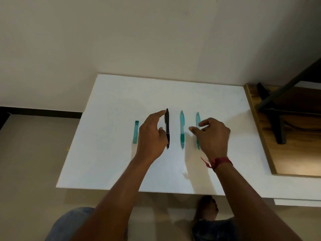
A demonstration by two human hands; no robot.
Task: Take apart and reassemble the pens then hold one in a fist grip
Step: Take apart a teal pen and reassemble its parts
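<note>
While reaching for the black pen (167, 129) lying flat on the desk (112, 162), pinch mid-barrel with the spread, empty left hand (151, 138). Keep the loosely curled, empty right hand (212, 136), poised over the rightmost teal pen (197, 117), ready to twist.

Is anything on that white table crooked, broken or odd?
Nothing looks broken or spilled. The black pen, middle translucent teal pen and right teal pen lie parallel; only the short flat teal bar, far left, differs in shape.
</note>
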